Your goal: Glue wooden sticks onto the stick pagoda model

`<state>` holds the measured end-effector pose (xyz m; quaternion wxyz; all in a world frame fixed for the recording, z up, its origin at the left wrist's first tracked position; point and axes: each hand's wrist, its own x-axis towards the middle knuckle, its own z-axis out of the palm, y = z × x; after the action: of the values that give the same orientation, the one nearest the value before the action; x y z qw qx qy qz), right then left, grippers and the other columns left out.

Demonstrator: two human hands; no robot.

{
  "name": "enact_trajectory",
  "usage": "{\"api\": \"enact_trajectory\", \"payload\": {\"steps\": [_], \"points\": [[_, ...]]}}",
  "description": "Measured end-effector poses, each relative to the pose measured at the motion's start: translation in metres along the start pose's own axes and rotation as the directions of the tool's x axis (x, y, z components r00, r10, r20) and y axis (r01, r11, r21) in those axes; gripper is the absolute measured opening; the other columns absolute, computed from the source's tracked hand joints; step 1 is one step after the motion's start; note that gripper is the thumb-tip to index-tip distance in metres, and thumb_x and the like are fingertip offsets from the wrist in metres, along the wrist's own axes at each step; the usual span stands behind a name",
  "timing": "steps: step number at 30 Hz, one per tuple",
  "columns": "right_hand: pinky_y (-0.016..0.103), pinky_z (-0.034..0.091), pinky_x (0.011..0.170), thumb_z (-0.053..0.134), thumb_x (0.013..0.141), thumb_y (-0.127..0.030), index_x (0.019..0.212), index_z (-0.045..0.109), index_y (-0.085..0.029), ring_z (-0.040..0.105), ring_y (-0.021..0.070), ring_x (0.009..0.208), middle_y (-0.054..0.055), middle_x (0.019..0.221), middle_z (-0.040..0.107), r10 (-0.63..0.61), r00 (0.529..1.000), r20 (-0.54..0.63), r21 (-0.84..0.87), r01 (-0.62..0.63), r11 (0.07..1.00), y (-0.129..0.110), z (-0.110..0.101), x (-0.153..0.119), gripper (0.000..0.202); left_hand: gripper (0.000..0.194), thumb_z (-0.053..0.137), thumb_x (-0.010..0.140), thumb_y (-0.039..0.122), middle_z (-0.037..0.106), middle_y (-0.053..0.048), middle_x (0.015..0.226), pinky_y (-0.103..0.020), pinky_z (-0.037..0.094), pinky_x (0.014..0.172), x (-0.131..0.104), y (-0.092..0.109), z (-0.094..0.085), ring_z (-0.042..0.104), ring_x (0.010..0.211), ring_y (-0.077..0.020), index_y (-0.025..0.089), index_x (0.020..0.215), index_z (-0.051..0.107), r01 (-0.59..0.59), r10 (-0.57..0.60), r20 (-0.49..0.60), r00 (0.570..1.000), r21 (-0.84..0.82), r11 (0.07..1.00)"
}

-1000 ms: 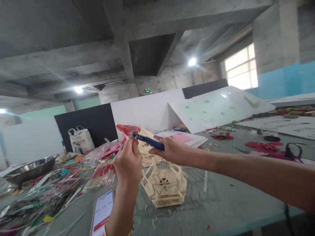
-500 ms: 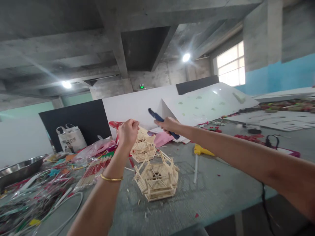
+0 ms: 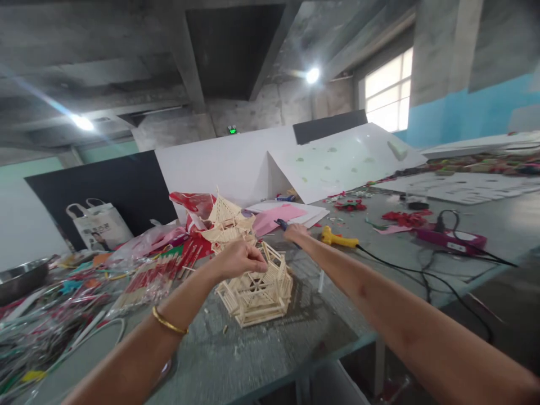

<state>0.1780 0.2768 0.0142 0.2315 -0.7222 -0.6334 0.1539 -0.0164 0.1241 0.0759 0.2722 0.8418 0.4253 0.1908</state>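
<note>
My left hand (image 3: 244, 260) is closed in a pinch above an eight-sided frame of thin wooden sticks (image 3: 257, 312); whatever is between its fingertips is too small to make out. My right hand (image 3: 296, 233) grips a slim dark blue hand tool (image 3: 280, 224), lowered near the table just beyond the frame's right side. The tool's exact kind does not show. Behind the frame stands a tiered stick pagoda (image 3: 230, 216) with a pointed roof, partly hidden by my left hand. A yellow glue gun (image 3: 337, 238) lies right of my right hand, near a white glue stick (image 3: 321, 281).
Bagged sticks and craft scraps (image 3: 147, 281) crowd the table's left, with a metal bowl (image 3: 21, 279) at the edge. Pink paper (image 3: 278, 216) lies behind my hands. A purple power strip (image 3: 451, 240) and black cables (image 3: 405, 268) lie at the right, trailing over the edge.
My left hand has come down and right, over the stick frame. My right hand has lowered the blue tool towards the table. The view has shifted slightly right and down.
</note>
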Motion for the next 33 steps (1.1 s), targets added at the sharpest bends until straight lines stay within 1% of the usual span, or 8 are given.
{"api": "enact_trajectory", "payload": {"steps": [3, 5, 9, 12, 18, 21, 27, 33], "points": [[0.046, 0.042, 0.088, 0.052, 0.085, -0.032, 0.118, 0.048, -0.016, 0.049, 0.0234, 0.108, 0.01, 0.123, 0.047, 0.122, 0.992, -0.02, -0.13, -0.124, 0.984, -0.001, 0.016, 0.015, 0.037, 0.022, 0.063, 0.065, 0.035, 0.048, 0.005, 0.048, -0.02, 0.026, 0.046, 0.006, -0.009, 0.006, 0.036, 0.048, -0.0066, 0.014, 0.067, 0.07, 0.045, -0.045, 0.008, 0.999, 0.014, 0.999], [0.049, 0.037, 0.092, 0.052, 0.085, -0.034, 0.12, 0.048, -0.016, 0.044, 0.0258, 0.114, 0.01, 0.127, 0.044, 0.134, 0.99, -0.038, -0.189, -0.138, 0.972, 0.001, 0.026, 0.021, 0.04, 0.023, 0.064, 0.064, 0.035, 0.05, 0.004, 0.05, -0.02, 0.026, 0.047, 0.007, -0.012, 0.009, 0.036, 0.048, -0.0067, 0.013, 0.069, 0.07, 0.074, -0.074, 0.062, 0.995, 0.002, 0.997], [0.052, 0.029, 0.097, 0.053, 0.083, -0.038, 0.12, 0.049, -0.016, 0.038, 0.0274, 0.12, 0.01, 0.13, 0.043, 0.069, 0.996, -0.049, -0.257, -0.079, 0.963, 0.006, 0.042, 0.026, 0.043, 0.019, 0.064, 0.063, 0.031, 0.053, 0.004, 0.052, -0.02, 0.027, 0.048, 0.007, -0.013, 0.013, 0.035, 0.048, -0.006, 0.013, 0.069, 0.071, 0.11, -0.111, 0.095, 0.989, 0.012, 0.994], [0.05, 0.028, 0.097, 0.053, 0.083, -0.038, 0.117, 0.051, -0.015, 0.037, 0.0268, 0.119, 0.01, 0.128, 0.044, -0.005, 0.998, -0.07, -0.275, -0.014, 0.961, 0.006, 0.047, 0.027, 0.041, 0.019, 0.064, 0.064, 0.03, 0.052, 0.004, 0.05, -0.02, 0.026, 0.047, 0.007, -0.018, 0.016, 0.035, 0.047, -0.0061, 0.013, 0.068, 0.07, 0.114, -0.115, 0.087, 0.99, 0.019, 0.993], [0.044, 0.034, 0.092, 0.049, 0.085, -0.037, 0.113, 0.052, -0.013, 0.044, 0.0242, 0.112, 0.011, 0.121, 0.05, -0.167, 0.978, -0.124, -0.265, 0.129, 0.956, 0.008, 0.032, 0.024, 0.038, 0.02, 0.062, 0.065, 0.031, 0.056, 0.003, 0.054, -0.019, 0.029, 0.048, 0.008, -0.023, 0.019, 0.041, 0.051, -0.0076, 0.013, 0.069, 0.071, 0.104, -0.107, 0.091, 0.99, 0.031, 0.994], [0.042, 0.036, 0.089, 0.049, 0.085, -0.036, 0.11, 0.054, -0.011, 0.046, 0.0247, 0.11, 0.013, 0.118, 0.052, -0.221, 0.968, -0.123, -0.265, 0.182, 0.947, 0.009, 0.022, 0.019, 0.036, 0.021, 0.062, 0.065, 0.032, 0.055, 0.003, 0.052, -0.019, 0.028, 0.048, 0.008, -0.021, 0.019, 0.039, 0.049, -0.0072, 0.013, 0.069, 0.071, 0.111, -0.114, 0.095, 0.989, 0.039, 0.993], [0.039, 0.037, 0.084, 0.047, 0.082, -0.033, 0.109, 0.056, -0.006, 0.049, 0.0281, 0.107, 0.02, 0.113, 0.056, -0.299, 0.948, -0.109, -0.261, 0.263, 0.929, 0.006, 0.012, 0.006, 0.04, 0.022, 0.062, 0.065, 0.033, 0.053, 0.004, 0.049, -0.02, 0.025, 0.047, 0.009, -0.018, 0.018, 0.036, 0.047, -0.0071, 0.013, 0.069, 0.071, 0.102, -0.113, 0.103, 0.988, 0.108, 0.989], [0.035, 0.038, 0.082, 0.046, 0.079, -0.03, 0.108, 0.057, -0.006, 0.051, 0.0287, 0.106, 0.021, 0.112, 0.058, -0.359, 0.93, -0.078, -0.274, 0.326, 0.905, 0.005, 0.006, -0.005, 0.039, 0.021, 0.061, 0.065, 0.033, 0.053, 0.004, 0.049, -0.021, 0.024, 0.047, 0.009, -0.018, 0.016, 0.037, 0.047, -0.0077, 0.015, 0.07, 0.072, 0.092, -0.11, 0.099, 0.989, 0.171, 0.981]]}}
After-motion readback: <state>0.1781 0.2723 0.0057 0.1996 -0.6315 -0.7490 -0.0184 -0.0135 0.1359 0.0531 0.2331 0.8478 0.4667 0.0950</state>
